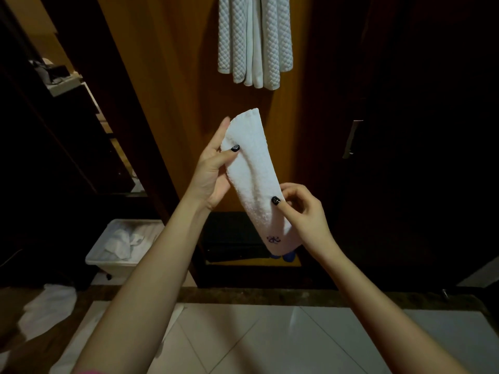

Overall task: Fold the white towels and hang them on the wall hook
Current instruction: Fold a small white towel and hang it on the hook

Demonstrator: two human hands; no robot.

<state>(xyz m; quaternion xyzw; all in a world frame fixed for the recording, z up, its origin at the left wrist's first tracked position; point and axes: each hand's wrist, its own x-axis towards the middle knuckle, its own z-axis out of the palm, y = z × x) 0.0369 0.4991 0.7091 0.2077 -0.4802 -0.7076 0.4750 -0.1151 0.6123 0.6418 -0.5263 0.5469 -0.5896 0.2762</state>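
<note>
- Head view: the folded white towel (256, 179) is a long, narrow strip held up in the air in front of you. It is tilted so its top end leans left, and the wooden panel (175, 76) is behind it.
- A small blue embroidered mark (273, 239) sits near the towel's lower end.
- Your left hand (213, 168) grasps the towel's upper part, thumb pressed on the front and fingers behind.
- Your right hand (305, 209) pinches the towel's right edge lower down, thumb on the front and the other fingers curled.
- Above and farther off, the hung towels (255, 41), white and waffle-textured, drape down the panel. Their top is out of frame.
- Low on the left, a white bin (113, 265) holds crumpled white cloths.
- Nearer on the left, a white cloth (48, 309) lies on the floor.
- A metal door handle (351, 139) shows on the dark door at right.
</note>
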